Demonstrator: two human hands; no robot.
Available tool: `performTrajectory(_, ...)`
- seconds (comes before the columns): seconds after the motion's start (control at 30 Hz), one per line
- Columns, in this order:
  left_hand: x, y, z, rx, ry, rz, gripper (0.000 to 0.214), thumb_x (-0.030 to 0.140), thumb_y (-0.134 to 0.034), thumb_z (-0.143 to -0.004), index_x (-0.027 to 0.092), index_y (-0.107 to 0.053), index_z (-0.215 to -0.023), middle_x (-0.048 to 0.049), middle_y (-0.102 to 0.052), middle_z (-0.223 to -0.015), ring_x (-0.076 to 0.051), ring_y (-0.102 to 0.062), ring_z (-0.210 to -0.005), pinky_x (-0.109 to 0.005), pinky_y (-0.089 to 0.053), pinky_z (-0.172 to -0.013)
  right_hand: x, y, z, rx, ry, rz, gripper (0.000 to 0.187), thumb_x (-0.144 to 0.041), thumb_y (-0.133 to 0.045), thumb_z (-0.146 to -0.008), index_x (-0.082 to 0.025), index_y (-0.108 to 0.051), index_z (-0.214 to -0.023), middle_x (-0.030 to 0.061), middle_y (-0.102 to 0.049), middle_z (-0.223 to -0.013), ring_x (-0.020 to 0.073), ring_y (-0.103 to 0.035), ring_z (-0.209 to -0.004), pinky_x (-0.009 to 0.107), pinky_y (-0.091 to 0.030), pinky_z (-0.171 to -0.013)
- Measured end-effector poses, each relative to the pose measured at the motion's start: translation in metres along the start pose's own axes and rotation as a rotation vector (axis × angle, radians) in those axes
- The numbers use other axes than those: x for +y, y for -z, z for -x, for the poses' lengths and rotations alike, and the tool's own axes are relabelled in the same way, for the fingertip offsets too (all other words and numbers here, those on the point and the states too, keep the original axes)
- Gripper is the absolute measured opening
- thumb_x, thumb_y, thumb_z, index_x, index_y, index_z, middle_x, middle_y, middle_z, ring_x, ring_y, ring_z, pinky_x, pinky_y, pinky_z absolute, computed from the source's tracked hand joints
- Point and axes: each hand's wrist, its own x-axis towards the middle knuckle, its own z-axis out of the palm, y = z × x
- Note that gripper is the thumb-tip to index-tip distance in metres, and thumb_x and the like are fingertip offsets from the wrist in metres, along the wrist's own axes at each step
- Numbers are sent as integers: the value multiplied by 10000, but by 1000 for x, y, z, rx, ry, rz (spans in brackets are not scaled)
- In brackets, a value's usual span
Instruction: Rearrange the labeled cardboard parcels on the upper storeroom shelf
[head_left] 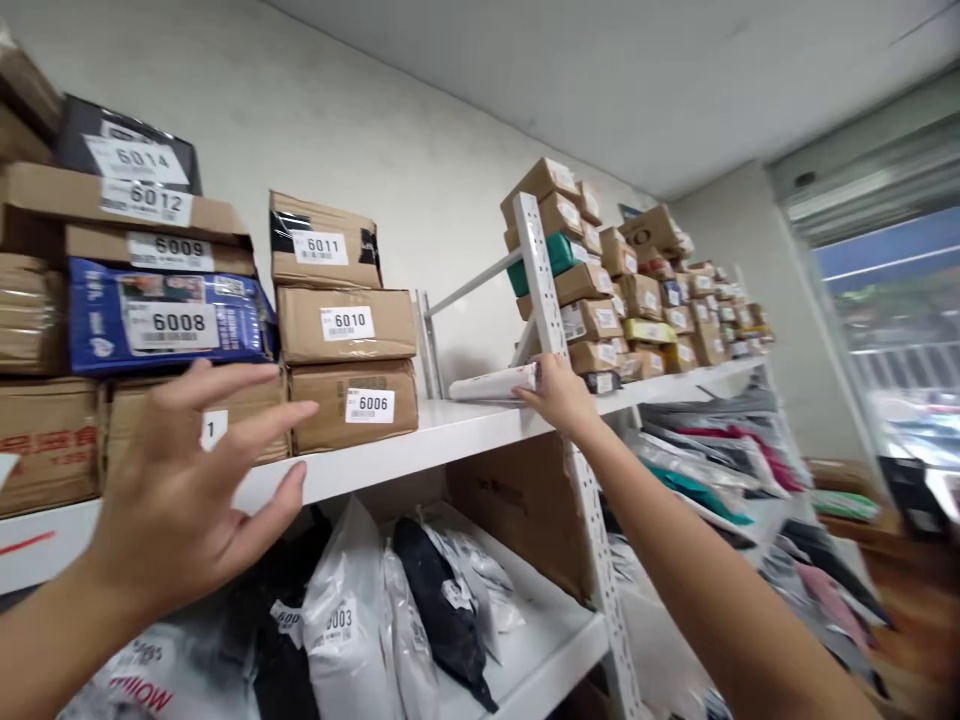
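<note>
My right hand point(562, 397) reaches out to the upper shelf, beside the perforated upright post. Its fingers are closed on the near end of a slim white package point(491, 385), which lies along the shelf surface. I cannot tell whether the package is a roll or a flat box. My left hand point(187, 480) is raised in front of the stacked cartons with its fingers apart and nothing in it. Nearest to it are a carton labelled 6006 point(322, 420) and a blue packet labelled 6008 point(97, 310).
Cartons labelled 6010 point(300, 325) and 6011 point(326, 220) are stacked above 6006. The white metal post point(541, 270) divides this shelf from another bay with piled parcels point(641, 295). Below, bagged parcels point(345, 600) stand on the lower shelf point(555, 640).
</note>
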Motion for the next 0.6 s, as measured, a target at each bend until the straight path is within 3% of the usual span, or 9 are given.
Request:
performTrajectory(0.17,-1,-6,12,-113,-51,-108,821,283,-593,-712,616,-302,-1403,-9,-480,-1298,-392,-519,-1171,-639,-380,-1100,-21,37,-7,269,181,-163,454,-281,-639,-783,-212,-502,-1210,147,-551,-1238,339,-613,-1001,439,-517,-789)
performTrajectory(0.33,-9,-11,4,-158,-129,-234,712,228,-609,-769,456,-376,-1401,-82,-486,-1270,-366,-516,-1184,-620,-392,-1078,-69,66,-44,509,354,-373,550,-257,-611,-795,-242,-451,-1321,145,-504,-1279,351,-536,-1166,485,-491,-933)
performTrajectory(0.5,-24,-17,-37,-164,-39,-373,513,278,-585,-804,339,-504,-1307,-109,-465,-1318,-393,-454,-1235,-607,-393,-1059,-127,88,-69,492,578,-511,481,-178,-576,-800,-286,-488,-1261,96,-517,-1288,307,-537,-1171,482,-480,-968)
performTrajectory(0.6,-34,-20,-66,-180,28,-405,493,313,-559,-823,300,-516,-1313,-114,-440,-1344,-402,-399,-1283,-594,-367,-1078,-148,102,-72,442,685,-519,455,-115,-557,-785,-285,-512,-1205,68,-522,-1282,269,-543,-1165,435,-482,-971)
